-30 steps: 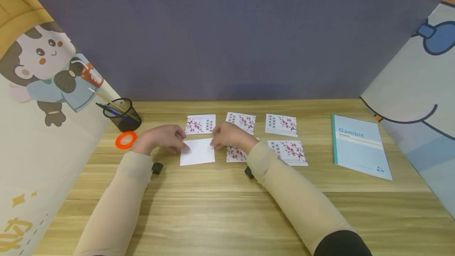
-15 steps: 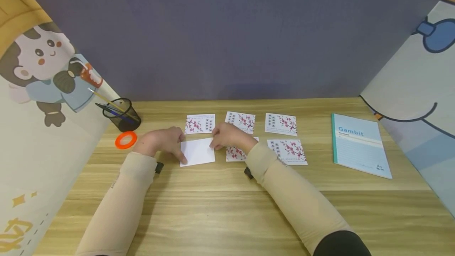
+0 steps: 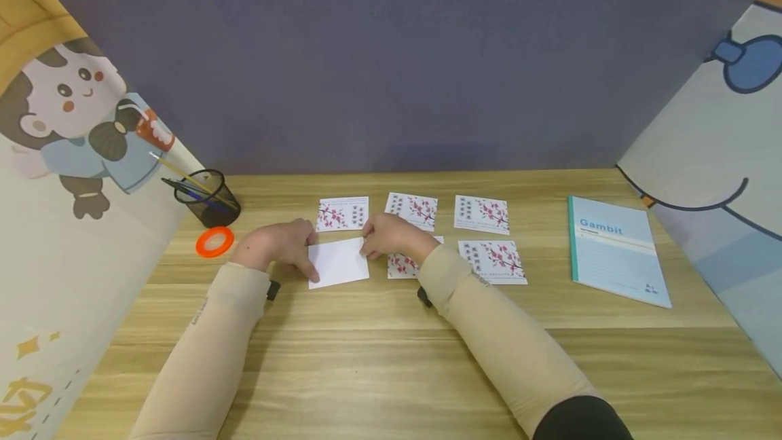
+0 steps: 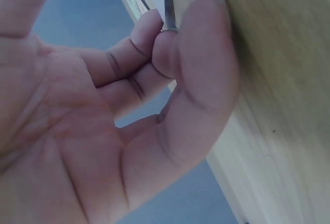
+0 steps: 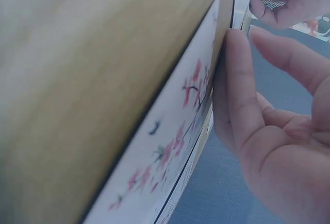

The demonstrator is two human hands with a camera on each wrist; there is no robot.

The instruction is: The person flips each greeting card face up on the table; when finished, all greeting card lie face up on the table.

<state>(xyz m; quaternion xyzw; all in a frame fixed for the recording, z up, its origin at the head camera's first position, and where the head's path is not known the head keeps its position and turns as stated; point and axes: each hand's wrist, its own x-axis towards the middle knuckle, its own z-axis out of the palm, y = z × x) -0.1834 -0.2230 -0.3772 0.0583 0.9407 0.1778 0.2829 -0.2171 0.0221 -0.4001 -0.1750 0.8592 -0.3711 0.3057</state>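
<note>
A blank white card (image 3: 338,267) lies in the front row, at its left end. My left hand (image 3: 275,248) holds its left side, the thumb at the near left corner and curled fingers toward the far one. At the opposite edge, my right hand (image 3: 396,235) pinches the upper right corner between thumb and fingertips. In the right wrist view, a blossom-printed card (image 5: 175,136) lies beside those fingers; the right hand and forearm partly cover this card (image 3: 401,266) in the head view. Behind the blank card is another blossom card (image 3: 332,216), turned upside down.
More blossom cards stand in rows: one at back middle (image 3: 421,210), one at back right (image 3: 481,214), one at front right (image 3: 501,260). A blue notebook (image 3: 617,250) lies far right. At left are a mesh pen cup (image 3: 214,206) and an orange ring (image 3: 199,245).
My left thumb has slid down from the middle of the card's left edge to its near corner. The card's near left corner has shifted slightly toward me. The right hand keeps its place.
</note>
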